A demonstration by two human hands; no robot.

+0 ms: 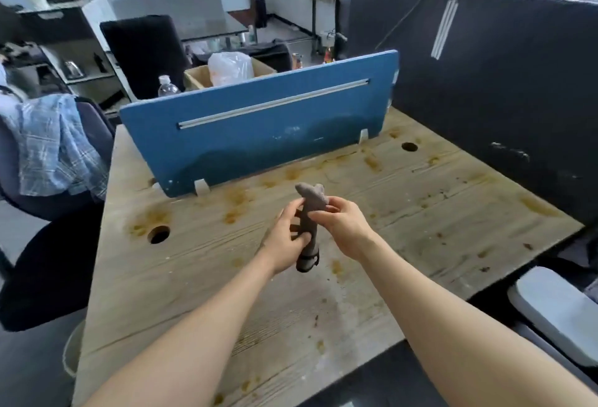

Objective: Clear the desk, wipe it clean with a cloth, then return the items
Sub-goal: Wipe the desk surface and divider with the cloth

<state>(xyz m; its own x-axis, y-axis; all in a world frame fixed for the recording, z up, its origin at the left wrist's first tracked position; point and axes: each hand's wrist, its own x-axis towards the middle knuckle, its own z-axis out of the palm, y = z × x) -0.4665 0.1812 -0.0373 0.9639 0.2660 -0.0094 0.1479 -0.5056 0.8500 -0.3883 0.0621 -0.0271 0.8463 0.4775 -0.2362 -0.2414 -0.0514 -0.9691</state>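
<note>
Landmark: blue divider [259, 121], standing upright across the far part of the wooden desk [420, 218]. Left of divider: dark chair [94, 134] with plaid shirt [55, 147] draped over it. Behind divider: water bottle [166, 86], cardboard box [200, 78] with white plastic bag [229, 66] in it. Desk in front of divider has orange-brown stains, round cable hole [158, 234] near its left end, second hole [409, 147] at its right end. In front of divider, above desk: grey cloth [312, 202], rolled and held upright, off the surface. Left hand [288, 241] grips lower part of cloth, fingers curled round it. Right hand [343, 227] pinches upper part. Right of divider: dark partition [485, 82].
</note>
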